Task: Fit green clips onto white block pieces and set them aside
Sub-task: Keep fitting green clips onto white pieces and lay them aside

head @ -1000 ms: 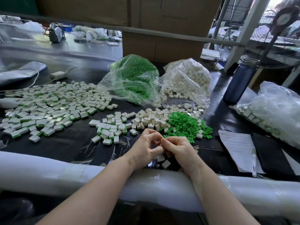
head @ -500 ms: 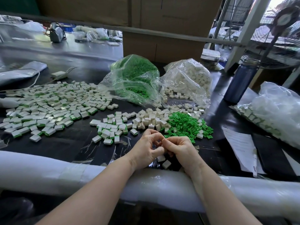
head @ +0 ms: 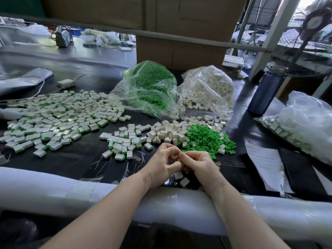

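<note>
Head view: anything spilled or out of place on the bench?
Mostly orderly piles. Two white blocks lie loose at the table edge under the hands, apart from the heaps. The white-block bag has spilled pieces out of its open mouth.

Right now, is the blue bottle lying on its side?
No, the blue bottle stands upright beside the bag of white blocks.

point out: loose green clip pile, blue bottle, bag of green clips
loose green clip pile (head: 206,139): head view, middle of the heap.
blue bottle (head: 265,90): head view, mid body.
bag of green clips (head: 149,83): head view, green mass showing through the plastic.
</note>
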A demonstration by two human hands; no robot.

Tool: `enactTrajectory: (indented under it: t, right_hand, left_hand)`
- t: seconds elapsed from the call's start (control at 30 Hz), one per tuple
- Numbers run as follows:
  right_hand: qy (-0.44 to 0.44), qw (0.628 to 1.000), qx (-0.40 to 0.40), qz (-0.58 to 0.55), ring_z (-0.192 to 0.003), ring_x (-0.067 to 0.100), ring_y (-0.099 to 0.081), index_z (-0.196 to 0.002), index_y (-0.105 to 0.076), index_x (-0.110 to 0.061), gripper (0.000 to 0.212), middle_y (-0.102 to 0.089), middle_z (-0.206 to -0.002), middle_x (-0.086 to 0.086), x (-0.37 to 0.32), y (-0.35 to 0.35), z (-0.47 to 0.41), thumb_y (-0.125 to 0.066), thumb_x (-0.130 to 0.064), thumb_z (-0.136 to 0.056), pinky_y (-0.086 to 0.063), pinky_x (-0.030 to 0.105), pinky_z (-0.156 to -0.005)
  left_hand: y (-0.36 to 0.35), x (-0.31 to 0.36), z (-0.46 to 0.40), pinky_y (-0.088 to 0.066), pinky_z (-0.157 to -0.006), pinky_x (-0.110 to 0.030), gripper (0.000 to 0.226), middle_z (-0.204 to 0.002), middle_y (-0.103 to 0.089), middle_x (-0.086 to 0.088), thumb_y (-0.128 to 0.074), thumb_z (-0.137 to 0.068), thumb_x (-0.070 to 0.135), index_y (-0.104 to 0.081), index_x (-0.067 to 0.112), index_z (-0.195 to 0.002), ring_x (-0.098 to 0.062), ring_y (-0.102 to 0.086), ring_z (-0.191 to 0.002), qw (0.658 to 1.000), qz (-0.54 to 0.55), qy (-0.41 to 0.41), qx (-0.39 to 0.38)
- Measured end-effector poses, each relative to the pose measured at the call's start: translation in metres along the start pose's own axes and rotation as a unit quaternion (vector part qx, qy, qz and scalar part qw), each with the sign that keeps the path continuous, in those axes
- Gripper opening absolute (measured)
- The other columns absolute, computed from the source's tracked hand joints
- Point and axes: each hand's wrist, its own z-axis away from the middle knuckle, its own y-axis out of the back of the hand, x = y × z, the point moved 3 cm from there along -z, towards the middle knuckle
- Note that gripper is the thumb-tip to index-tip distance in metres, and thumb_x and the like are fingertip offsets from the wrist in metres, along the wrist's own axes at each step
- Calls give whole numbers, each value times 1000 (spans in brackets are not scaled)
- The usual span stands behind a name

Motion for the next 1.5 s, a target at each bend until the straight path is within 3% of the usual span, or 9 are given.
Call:
enactTrajectory:
  t: [0.1, 0.4, 0.63, 0.8, 0.93, 1.13, 1.2, 1.37, 1.5]
  right_hand:
    - [-3, 1000, -10, 4, -49, 5, -51, -72, -70, -8, 22, -60, -53, -3, -1, -1, 0, -58, -16, -89, -41, 15, -49]
    - [-9, 1000, 2, 8, -41, 4, -49, -68, -69, -5, 24, -58, -46, -3, -2, 0, 2, -58, -10, -89, -38, 14, -43]
    - [1, 999, 27, 23, -45, 7, -44, -68, -69, 0, 25, -54, -49, 3, -1, 1, 0, -60, -13, -88, -37, 17, -45]
    - [3, 999, 46, -11, -51, 10, -59, -68, -70, -11, 31, -64, -56, 4, -2, 0, 0, -55, -33, -86, -47, 18, -50]
    - [26, 996, 86, 15, -65, 15, -68, -81, -69, -14, 12, -71, -70, 3, -1, 6, 0, -61, -11, -88, -51, 21, -52]
    - [58, 991, 97, 75, -57, 11, -63, -71, -67, -12, 15, -66, -63, 3, -5, 7, 3, -67, 0, -81, -52, 23, -50]
    - [61, 984, 102, 136, -58, 5, -58, -74, -65, -10, 12, -63, -66, 0, -5, 5, 1, -66, -3, -83, -50, 20, -54]
    - [64, 973, 118, 188, -72, 10, -55, -80, -63, -12, 8, -62, -78, 3, -5, 6, 0, -63, -8, -86, -47, 19, -69]
    - [58, 955, 213, 200, -85, 16, -58, -83, -62, -17, 11, -63, -90, 4, -4, 17, 1, -60, -8, -88, -48, 25, -79]
  left_hand:
    - [0, 1, 1, -43, -71, -11, 26, -104, -42, -1, -59, -81, 1, -57, 26, -75, -5, -48, -80, 1000, 6, -3, -1]
    - [-2, 1, 1, -46, -77, -20, 11, -105, -44, -2, -60, -80, 1, -62, 11, -83, -11, -49, -84, 1000, -4, 3, -2]
    - [-1, 5, 2, -47, -81, -24, 13, -108, -44, -6, -60, -82, 2, -61, 15, -84, -11, -50, -84, 1000, -8, 6, -6]
    - [3, 4, 2, -49, -80, -17, 5, -109, -47, -5, -65, -85, 13, -65, 17, -88, -10, -55, -83, 999, 13, -3, 30]
    - [5, 1, 1, -44, -70, -8, 4, -106, -49, -4, -67, -83, 12, -66, 11, -87, -5, -52, -74, 998, -6, 8, 55]
    - [5, 0, 1, -43, -67, -7, 6, -104, -49, -2, -68, -82, 13, -66, 9, -85, -5, -51, -73, 998, -30, 18, 57]
    - [4, 1, 1, -43, -67, -7, 4, -102, -49, -1, -67, -82, 12, -65, 10, -84, -4, -50, -73, 998, -36, 17, 57]
    - [5, 1, 0, -49, -75, -20, 5, -95, -61, -5, -66, -84, 14, -67, 12, -89, -17, -59, -81, 997, -43, 29, 63]
    - [9, -1, 2, -51, -77, -19, 10, -86, -65, 0, -63, -86, 13, -66, 16, -95, -13, -61, -81, 994, -25, 49, 96]
